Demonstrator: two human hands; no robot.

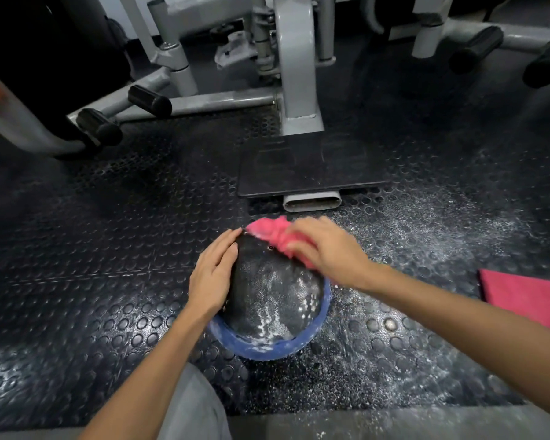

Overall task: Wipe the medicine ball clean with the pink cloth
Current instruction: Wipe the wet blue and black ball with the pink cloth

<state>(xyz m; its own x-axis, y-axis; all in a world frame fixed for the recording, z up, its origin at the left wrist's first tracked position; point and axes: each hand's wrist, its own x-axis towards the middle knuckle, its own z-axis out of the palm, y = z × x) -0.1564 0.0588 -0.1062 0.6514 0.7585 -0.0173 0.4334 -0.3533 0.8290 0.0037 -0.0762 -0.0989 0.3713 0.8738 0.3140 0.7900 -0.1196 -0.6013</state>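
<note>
Left hand [213, 277] flat, fingers straight, bracing the left side of the medicine ball [267, 281]. Right hand [324, 249] grips the bunched pink cloth [269, 231] on the ball's far top. White residue [277, 315] covers the ball's near face, so I'd wipe nearward.

A single wide-angle view comes from a camera worn on the person's head. It faces forward and steeply down at the ball [267, 290], which sits just below the middle of the frame. The camera is near enough that both forearms reach in from the bottom edge. The left hand [213, 274] lies on the ball's left side, and the right hand [327, 249] is on the cloth [272, 233] at the ball's far side. It looks blurred, so its grip is hard to read. A knee [194, 404] shows nearer than the ball. Beyond the ball are floor [108, 249], a footplate [311, 166] and a machine frame [299, 74] at the top edge.
</note>
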